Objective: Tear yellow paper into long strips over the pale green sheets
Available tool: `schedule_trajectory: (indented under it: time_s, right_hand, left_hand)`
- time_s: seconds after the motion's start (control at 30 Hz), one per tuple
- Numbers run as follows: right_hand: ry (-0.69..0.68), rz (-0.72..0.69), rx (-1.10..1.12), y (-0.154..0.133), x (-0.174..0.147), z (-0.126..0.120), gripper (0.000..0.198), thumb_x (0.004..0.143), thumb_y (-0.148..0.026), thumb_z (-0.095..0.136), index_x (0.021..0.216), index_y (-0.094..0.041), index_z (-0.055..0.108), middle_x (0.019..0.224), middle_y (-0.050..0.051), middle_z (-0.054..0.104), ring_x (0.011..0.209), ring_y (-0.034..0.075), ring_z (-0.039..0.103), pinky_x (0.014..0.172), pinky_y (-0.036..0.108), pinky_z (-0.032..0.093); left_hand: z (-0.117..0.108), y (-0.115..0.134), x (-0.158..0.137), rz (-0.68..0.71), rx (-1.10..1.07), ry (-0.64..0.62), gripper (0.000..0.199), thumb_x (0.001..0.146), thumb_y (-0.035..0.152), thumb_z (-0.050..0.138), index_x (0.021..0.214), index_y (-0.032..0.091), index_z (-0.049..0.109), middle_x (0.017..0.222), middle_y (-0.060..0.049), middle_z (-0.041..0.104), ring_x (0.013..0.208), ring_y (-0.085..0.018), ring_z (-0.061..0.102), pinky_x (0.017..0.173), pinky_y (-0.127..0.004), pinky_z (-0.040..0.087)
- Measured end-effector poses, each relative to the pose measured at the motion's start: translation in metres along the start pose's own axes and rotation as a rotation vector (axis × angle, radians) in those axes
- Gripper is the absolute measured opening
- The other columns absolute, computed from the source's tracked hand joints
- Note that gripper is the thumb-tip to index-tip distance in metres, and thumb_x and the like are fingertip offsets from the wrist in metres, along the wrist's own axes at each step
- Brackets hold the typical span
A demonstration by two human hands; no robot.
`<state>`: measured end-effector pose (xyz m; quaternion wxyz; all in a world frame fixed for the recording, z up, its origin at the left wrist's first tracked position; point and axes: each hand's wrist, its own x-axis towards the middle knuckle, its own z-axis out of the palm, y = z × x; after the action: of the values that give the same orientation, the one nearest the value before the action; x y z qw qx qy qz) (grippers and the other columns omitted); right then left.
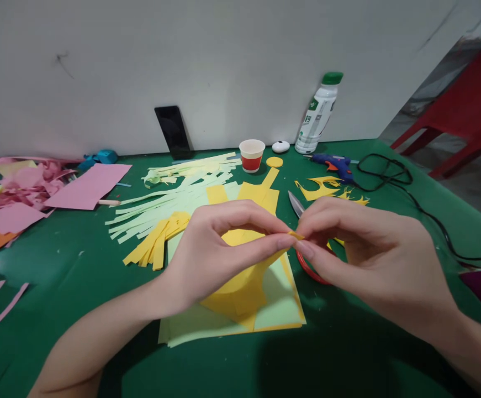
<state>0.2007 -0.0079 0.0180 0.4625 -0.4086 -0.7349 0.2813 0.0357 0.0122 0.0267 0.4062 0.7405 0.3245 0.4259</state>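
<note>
fingers (271, 221) pinch yellow paper (296, 235), scissors (296, 205) crowding the right hand (383, 260).

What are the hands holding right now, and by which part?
The left hand and right hand pinch yellow paper at a small tip between their fingertips; its full shape is hidden.

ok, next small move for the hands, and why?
Probably press the small yellow paper piece tighter: the bare left hand and bare right hand both pinch it, thumb against finger, while the red-handled metal scissors lie unheld on the green tabletop.
</note>
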Motion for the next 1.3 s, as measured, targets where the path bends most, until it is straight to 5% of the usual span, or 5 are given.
schedule_trajectory:
  time_s: [0.57, 1.0, 1.3]
  right_hand:
    - [-0.072, 0.203, 0.085, 0.0, 0.003, -0.003, 0.011, 0.07, -0.017, 0.057, 0.06, -0.02, 0.054, 0.056, -0.003, 0.05, 0.05, 0.008, 0.045, 0.041, 0.02, 0.036]
    - [-0.085, 0.286, 0.202, 0.011, 0.009, -0.009, 0.012, 0.072, -0.022, 0.06, 0.061, -0.02, 0.054, 0.06, -0.004, 0.05, 0.056, 0.008, 0.046, 0.048, 0.019, 0.038]
    - [-0.424, 0.127, 0.012, 0.016, 0.017, -0.009, 0.015, 0.083, -0.023, 0.045, 0.072, -0.019, 0.054, 0.065, -0.002, 0.053, 0.057, 0.008, 0.046, 0.05, 0.02, 0.035]
  left_hand:
    - [-0.001, -0.003, 0.003, -0.092, 0.101, 0.008, 0.01, 0.071, 0.023, 0.065, 0.063, 0.018, 0.067, 0.065, 0.003, 0.068, 0.062, -0.01, 0.061, 0.059, -0.018, 0.047]
    - [-0.004, -0.005, 0.005, -0.227, 0.004, -0.123, 0.01, 0.074, 0.022, 0.063, 0.067, 0.018, 0.069, 0.064, 0.005, 0.07, 0.058, -0.006, 0.061, 0.054, -0.011, 0.046]
    - [-0.005, -0.004, 0.006, -0.286, 0.12, -0.289, 0.019, 0.077, 0.024, 0.058, 0.065, 0.013, 0.069, 0.058, 0.002, 0.067, 0.05, -0.004, 0.054, 0.045, -0.009, 0.039]
